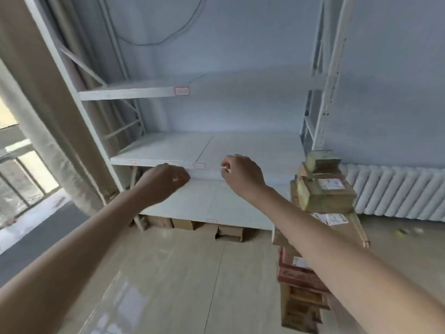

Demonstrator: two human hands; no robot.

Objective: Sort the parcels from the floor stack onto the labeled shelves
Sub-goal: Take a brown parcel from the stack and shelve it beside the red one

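Observation:
A tall stack of brown cardboard parcels (323, 189) with white address labels rises from the floor at the right, and its lower boxes (301, 297) show behind my right forearm. The white shelf unit stands ahead, with small red-bordered labels on the top shelf (181, 91), the middle shelf (199, 165) and the bottom shelf (212, 221). My left hand (166, 179) is stretched out in front of the middle shelf's front edge, fingers curled, with nothing in it. My right hand (240, 174) hovers beside it, fingers curled too, and I see no parcel in it.
Several cardboard boxes (204, 225) lie on the floor under the bottom shelf. A white radiator (397, 191) lines the wall at the right. A beige curtain (48, 116) and a window are at the left. The floor is pale glossy tile.

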